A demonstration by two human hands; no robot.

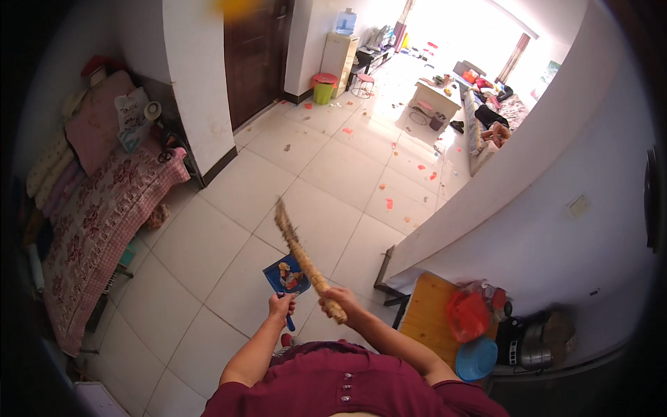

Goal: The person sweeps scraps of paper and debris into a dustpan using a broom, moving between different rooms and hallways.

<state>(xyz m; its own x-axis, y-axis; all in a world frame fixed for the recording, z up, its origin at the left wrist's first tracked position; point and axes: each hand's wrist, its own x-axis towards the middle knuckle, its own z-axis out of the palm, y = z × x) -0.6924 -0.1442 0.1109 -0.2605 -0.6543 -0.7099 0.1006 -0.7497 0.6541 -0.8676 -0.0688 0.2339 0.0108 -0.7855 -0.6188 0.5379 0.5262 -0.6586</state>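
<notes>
My left hand (281, 306) grips the handle of a blue dustpan (286, 275) that holds a few scraps of litter. My right hand (338, 301) is closed around the thick end of a straw hand broom (300, 251), whose bristle tip points up and away over the white tiled floor (229, 236). Broom and dustpan cross just in front of me. Small red and orange scraps (389, 203) lie scattered over the tiles further ahead.
A bed with a pink flowered cover (97, 222) runs along the left. A wooden table (427, 316) with a red bag, a blue bowl and a metal pot stands at my right. A dark door, a white cabinet, a green bin and a sofa lie further off.
</notes>
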